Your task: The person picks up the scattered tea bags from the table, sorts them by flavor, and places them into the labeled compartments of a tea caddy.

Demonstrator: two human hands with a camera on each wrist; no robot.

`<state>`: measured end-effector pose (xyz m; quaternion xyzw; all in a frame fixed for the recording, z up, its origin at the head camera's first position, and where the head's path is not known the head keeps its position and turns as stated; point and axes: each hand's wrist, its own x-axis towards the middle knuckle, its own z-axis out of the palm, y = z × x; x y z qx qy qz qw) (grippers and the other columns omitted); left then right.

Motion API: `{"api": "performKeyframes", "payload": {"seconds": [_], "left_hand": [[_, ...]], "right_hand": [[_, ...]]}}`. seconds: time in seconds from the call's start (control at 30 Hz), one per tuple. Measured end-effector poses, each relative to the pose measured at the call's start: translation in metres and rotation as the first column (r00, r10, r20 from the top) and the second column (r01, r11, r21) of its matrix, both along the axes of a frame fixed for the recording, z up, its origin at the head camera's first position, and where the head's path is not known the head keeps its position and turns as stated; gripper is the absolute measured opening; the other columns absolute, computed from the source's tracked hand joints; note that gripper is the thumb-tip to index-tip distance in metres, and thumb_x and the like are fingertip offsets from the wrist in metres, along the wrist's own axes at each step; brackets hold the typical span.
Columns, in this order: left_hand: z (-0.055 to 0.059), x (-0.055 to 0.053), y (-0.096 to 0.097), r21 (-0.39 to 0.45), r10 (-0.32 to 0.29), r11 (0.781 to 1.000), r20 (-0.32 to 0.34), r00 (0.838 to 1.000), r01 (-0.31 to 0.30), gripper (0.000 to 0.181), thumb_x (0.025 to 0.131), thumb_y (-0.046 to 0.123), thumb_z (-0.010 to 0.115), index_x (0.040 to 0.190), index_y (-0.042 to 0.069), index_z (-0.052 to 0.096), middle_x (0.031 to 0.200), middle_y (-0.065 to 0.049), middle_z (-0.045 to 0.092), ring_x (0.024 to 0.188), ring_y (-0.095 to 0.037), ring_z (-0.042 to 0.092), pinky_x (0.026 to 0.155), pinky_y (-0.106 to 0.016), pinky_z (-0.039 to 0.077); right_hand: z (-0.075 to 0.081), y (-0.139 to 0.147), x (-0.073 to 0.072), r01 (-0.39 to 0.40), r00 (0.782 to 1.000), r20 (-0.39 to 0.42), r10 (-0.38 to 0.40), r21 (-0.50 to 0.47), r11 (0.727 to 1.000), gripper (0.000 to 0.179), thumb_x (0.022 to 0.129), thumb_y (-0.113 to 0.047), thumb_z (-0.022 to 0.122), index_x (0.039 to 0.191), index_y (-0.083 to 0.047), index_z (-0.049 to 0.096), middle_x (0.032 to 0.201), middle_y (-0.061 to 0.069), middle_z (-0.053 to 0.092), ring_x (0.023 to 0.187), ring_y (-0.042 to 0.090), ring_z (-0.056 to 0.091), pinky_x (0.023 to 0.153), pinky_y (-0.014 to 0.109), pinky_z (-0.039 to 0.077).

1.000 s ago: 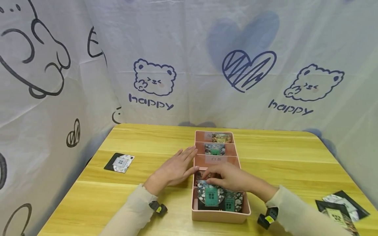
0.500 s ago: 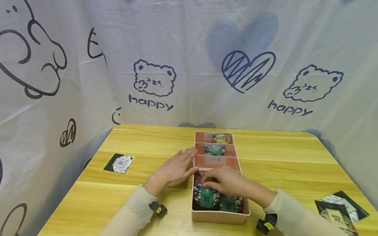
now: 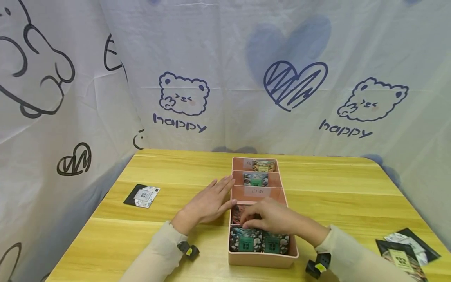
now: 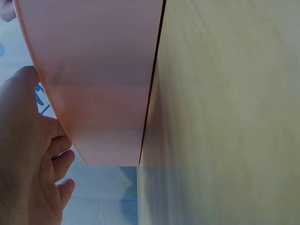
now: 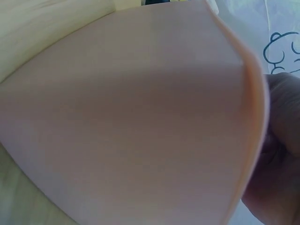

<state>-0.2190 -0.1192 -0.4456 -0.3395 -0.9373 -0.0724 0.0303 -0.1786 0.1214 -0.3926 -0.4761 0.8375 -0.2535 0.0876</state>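
Note:
A long pink divided box (image 3: 262, 258) stands on the table, its compartments running away from me. Two dark tea packets with green labels, a left one (image 3: 245, 239) and a right one (image 3: 275, 243), stand side by side in the nearest compartment. My right hand (image 3: 269, 216) is over the box, its bent thumb and index fingertips by the left packet's top edge; the packet sits just below them. Behind it shows a reddish packet (image 3: 238, 213), partly covered by this hand. My left hand (image 3: 208, 200) rests with extended fingers against the box's left side (image 4: 103, 108).
Farther compartments hold a green-labelled packet (image 3: 256, 179) and a yellow-labelled packet (image 3: 264, 165); a paper label (image 3: 257, 191) marks one divider. A black-and-white packet (image 3: 142, 195) lies at left. Two overlapping packets (image 3: 401, 258) lie at right. A printed curtain (image 3: 225, 78) hangs behind the table.
The left green-labelled packet has gone down into the nearest compartment, away from my right fingertips, and now stands level with its neighbour. My left hand has stayed in place.

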Motion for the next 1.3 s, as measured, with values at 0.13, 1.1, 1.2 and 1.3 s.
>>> {"api": "performKeyframes", "payload": {"seconds": [0.13,1.1,1.2,1.3], "left_hand": [[-0.001,0.000,0.000,0.000,0.000,1.000,0.001,1.000,0.000,0.076,0.102,0.060,0.016,0.157,0.007,0.014,0.163,-0.005,0.010,0.149,-0.018,0.011,0.121,-0.039,0.010],[-0.001,0.001,0.000,0.010,-0.004,1.000,-0.003,1.000,0.004,0.078,0.101,0.061,0.015,0.157,0.006,0.015,0.163,-0.008,0.011,0.148,-0.026,0.017,0.121,-0.041,0.011],[0.000,0.001,0.000,0.011,-0.008,1.000,-0.008,1.000,0.008,0.078,0.101,0.061,0.015,0.157,0.006,0.015,0.163,-0.008,0.012,0.148,-0.026,0.017,0.120,-0.042,0.012],[0.000,0.000,0.001,0.011,-0.008,1.000,-0.007,1.000,0.008,0.079,0.101,0.061,0.015,0.157,0.006,0.015,0.163,-0.008,0.012,0.148,-0.026,0.017,0.120,-0.042,0.012]], "right_hand": [[0.000,0.003,-0.002,-0.009,1.000,0.000,0.009,0.002,1.000,0.013,0.097,-0.029,0.063,0.102,-0.026,0.075,0.096,-0.021,0.068,0.084,-0.005,0.061,0.075,0.022,0.053],[0.014,0.074,0.013,0.303,0.953,0.042,-0.300,-0.131,0.944,0.025,0.097,-0.031,0.062,0.115,-0.017,0.072,0.108,-0.006,0.070,0.093,0.006,0.062,0.070,0.027,0.054],[0.014,0.084,0.016,0.331,0.944,0.049,-0.328,-0.148,0.932,0.024,0.097,-0.031,0.062,0.115,-0.018,0.071,0.104,-0.007,0.070,0.089,0.005,0.062,0.070,0.028,0.054],[0.013,0.095,0.019,0.367,0.930,0.045,-0.365,-0.166,0.915,0.022,0.096,-0.029,0.063,0.115,-0.019,0.071,0.100,-0.011,0.068,0.084,0.005,0.061,0.069,0.027,0.054]]}}
